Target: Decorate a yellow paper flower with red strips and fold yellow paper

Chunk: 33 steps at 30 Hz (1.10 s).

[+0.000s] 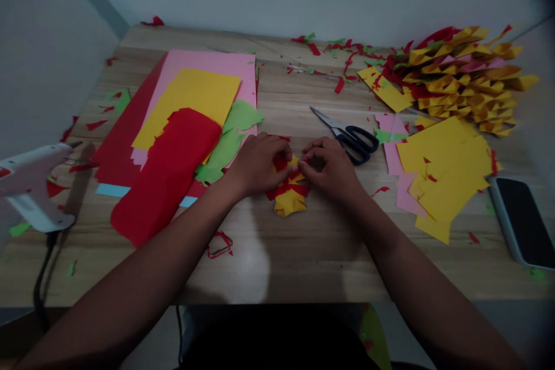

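Between my hands, on the wooden table point(312, 260), lies a small paper flower point(290, 201) of folded yellow and red paper. My left hand point(264, 163) pinches its left side, thumb and fingertips together. From the other side my right hand point(328, 166) pinches its upper right part, with the fingers curled. The fingers partly hide the flower's upper half. Just beyond my right hand rest dark-handled scissors point(351, 134), their blades partly apart and pointing to the far left.
Red crepe paper point(173, 167) lies over yellow point(186, 104) and pink sheets point(208, 60) on the left. A white glue gun point(34, 179) stands at the left edge. At right are yellow paper pieces point(451, 167), a folded yellow paper bundle point(468, 81) and a phone point(524, 222). Scraps are scattered about.
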Motion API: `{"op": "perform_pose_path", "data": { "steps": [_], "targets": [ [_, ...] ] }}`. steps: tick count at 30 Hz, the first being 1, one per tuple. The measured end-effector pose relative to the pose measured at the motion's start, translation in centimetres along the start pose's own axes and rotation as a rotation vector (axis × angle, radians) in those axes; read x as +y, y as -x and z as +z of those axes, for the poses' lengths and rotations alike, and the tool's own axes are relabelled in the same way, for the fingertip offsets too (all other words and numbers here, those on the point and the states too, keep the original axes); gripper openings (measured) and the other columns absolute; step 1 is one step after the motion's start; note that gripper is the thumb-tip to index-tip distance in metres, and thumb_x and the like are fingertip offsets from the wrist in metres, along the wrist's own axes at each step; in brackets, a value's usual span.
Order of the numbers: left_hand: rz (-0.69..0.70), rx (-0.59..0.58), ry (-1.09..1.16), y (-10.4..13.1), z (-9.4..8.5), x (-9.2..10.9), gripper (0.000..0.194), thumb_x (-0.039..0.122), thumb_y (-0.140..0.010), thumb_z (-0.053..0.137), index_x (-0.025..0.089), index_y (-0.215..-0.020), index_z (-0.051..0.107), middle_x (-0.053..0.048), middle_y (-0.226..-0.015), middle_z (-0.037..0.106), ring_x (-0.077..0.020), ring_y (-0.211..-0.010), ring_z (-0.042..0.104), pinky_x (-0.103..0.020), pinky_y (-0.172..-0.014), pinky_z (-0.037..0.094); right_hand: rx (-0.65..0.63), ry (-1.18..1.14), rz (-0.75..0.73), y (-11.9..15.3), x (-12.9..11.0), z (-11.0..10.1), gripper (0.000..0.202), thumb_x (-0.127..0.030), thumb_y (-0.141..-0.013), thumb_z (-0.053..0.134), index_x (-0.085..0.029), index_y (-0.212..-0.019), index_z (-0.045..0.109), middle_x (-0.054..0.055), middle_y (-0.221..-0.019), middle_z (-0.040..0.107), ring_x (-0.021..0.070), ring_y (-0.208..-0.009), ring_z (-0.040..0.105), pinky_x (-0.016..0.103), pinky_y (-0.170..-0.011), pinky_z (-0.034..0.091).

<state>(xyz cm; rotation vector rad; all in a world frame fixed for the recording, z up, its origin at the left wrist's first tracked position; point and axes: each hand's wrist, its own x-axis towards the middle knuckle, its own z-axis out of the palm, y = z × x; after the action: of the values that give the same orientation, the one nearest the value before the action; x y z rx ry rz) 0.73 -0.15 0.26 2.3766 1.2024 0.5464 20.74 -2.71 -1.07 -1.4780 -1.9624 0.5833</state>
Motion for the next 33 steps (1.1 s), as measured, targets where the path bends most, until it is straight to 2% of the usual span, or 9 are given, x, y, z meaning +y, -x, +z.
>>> {"op": "perform_pose_path", "data": {
  "steps": [5,13,15,17,21,26,29,33],
  "targets": [
    [0.039,0.001,-0.081,0.2,0.4,-0.1,0.023,0.042,-0.080,0.070,0.021,-0.088,0.063,-0.007,-0.102,0.070,-0.0275,-0.098,0.059,-0.038,-0.079,0.038,0.021,0.010,-0.008,0.1,0.0,0.2,0.007,-0.023,-0.078,0.066,-0.023,-0.072,0.062,0.008,-0.099,0.067,0.0264,-0.099,0.059,0.048,-0.094,0.043],
    [0.028,0.002,-0.077,0.2,0.4,0.0,0.025,0.043,-0.081,0.069,0.020,-0.088,0.066,-0.007,-0.103,0.070,-0.0276,-0.098,0.060,-0.038,-0.082,0.039,-0.003,0.021,-0.017,-0.1,0.3,0.3,0.006,-0.024,-0.077,0.067,-0.022,-0.074,0.062,0.008,-0.099,0.067,0.0268,-0.099,0.059,0.048,-0.093,0.044],
    [0.021,0.018,-0.006,0.2,0.4,-0.1,0.022,0.041,-0.084,0.065,0.020,-0.089,0.066,-0.006,-0.097,0.071,-0.0244,-0.092,0.060,-0.036,-0.079,0.041,-0.001,0.029,-0.022,-0.1,0.4,0.3,0.004,-0.024,-0.078,0.066,-0.022,-0.075,0.063,0.008,-0.099,0.067,0.0268,-0.099,0.059,0.047,-0.092,0.044],
    [-0.007,0.082,0.139,0.1,0.1,-0.1,0.022,0.038,-0.092,0.056,0.019,-0.088,0.066,-0.004,-0.086,0.069,-0.0196,-0.081,0.060,-0.033,-0.074,0.042,-0.003,0.037,-0.028,-0.1,0.4,0.4,0.004,-0.025,-0.078,0.066,-0.022,-0.076,0.064,0.008,-0.097,0.066,0.0263,-0.098,0.059,0.047,-0.091,0.044],
    [-0.051,0.291,0.359,0.3,-2.3,1.0,0.036,0.041,-0.101,0.041,0.019,-0.082,0.064,-0.003,-0.081,0.066,-0.0158,-0.076,0.059,-0.029,-0.071,0.046,0.010,0.064,-0.020,-0.2,0.5,0.6,0.004,-0.025,-0.077,0.068,-0.022,-0.075,0.067,0.007,-0.095,0.066,0.0262,-0.097,0.058,0.045,-0.089,0.045],
    [0.035,0.544,0.365,1.0,-7.2,3.1,0.038,0.045,-0.098,0.051,0.019,-0.070,0.058,-0.001,-0.071,0.059,-0.0132,-0.069,0.054,-0.027,-0.068,0.044,0.026,0.090,-0.032,-0.3,0.4,0.9,0.005,-0.026,-0.077,0.068,-0.022,-0.074,0.068,0.007,-0.091,0.066,0.0253,-0.091,0.056,0.044,-0.085,0.045],
    [0.057,0.544,0.344,1.6,-9.1,3.9,0.037,0.043,-0.096,0.055,0.019,-0.068,0.057,0.001,-0.067,0.056,-0.0114,-0.064,0.051,-0.026,-0.062,0.041,0.029,0.095,-0.049,-0.3,0.4,0.8,0.006,-0.026,-0.079,0.066,-0.021,-0.077,0.068,0.008,-0.090,0.065,0.0255,-0.092,0.056,0.043,-0.088,0.045],
    [0.011,0.503,0.228,2.3,-9.8,4.3,0.041,0.043,-0.098,0.051,0.019,-0.065,0.054,0.001,-0.061,0.053,-0.0114,-0.060,0.049,-0.026,-0.060,0.039,0.089,0.064,-0.087,0.0,0.4,0.9,0.013,-0.026,-0.081,0.063,-0.020,-0.092,0.067,0.010,-0.096,0.065,0.0270,-0.097,0.058,0.044,-0.094,0.045]
  ]
}}
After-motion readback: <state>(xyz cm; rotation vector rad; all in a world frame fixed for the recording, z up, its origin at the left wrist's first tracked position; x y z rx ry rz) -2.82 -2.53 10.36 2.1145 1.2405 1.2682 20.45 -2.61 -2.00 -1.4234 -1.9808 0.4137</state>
